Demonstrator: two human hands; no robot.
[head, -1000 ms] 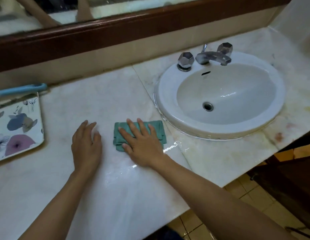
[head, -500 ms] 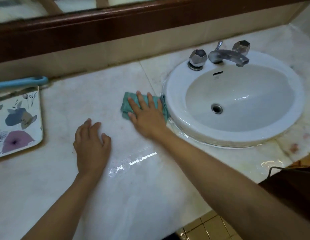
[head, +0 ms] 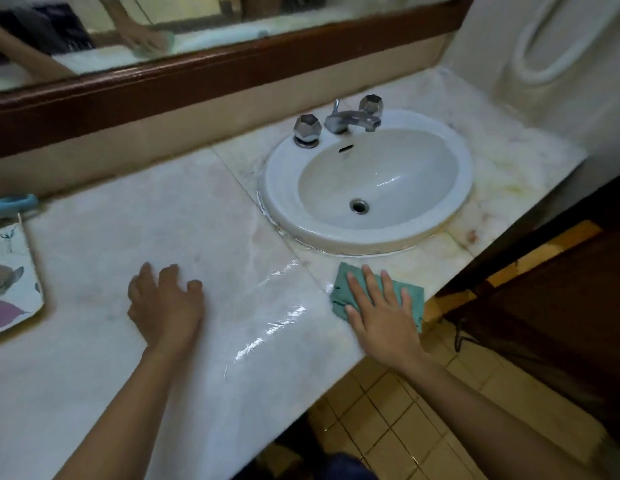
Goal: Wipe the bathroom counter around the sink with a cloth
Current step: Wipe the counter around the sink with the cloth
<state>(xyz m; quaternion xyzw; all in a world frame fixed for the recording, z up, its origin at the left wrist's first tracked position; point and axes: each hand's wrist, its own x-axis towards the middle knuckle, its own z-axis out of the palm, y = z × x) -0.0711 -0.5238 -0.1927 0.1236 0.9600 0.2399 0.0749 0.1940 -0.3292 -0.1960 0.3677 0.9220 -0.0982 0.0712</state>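
Right then, the right hand (head: 383, 313) lay flat on the green cloth (head: 343, 289), fingers spread apart, pressing it down on the surface (head: 184, 216). It did not pinch or grip the cloth; it only pushed on it from above. The cloth sat at the near edge of the surface, just in front of the sink (head: 367, 181), and one corner hung a little past the edge. The left hand (head: 165, 306) rested open on the bare surface, well to the left, holding nothing. It looked like it was there to keep the person steady.

To do this step well, I think the hand should stay flat and press evenly, so the whole cloth rubs the stone. The strip in front of the sink was thin, so short strokes along the rim would be best, and the cloth should not slip off the edge. The far side and the right side near the wall seemed to have yellow marks and would need a wipe too.

The surface looked like pale marble, smooth and shiny, with wet streaks between the two hands. The sink was white, round and glossy, with a small drain hole. The taps (head: 307, 129) were shiny metal with many flat faces. The cloth looked soft and folded. A flowered tray (head: 10, 271) sat at the far left.
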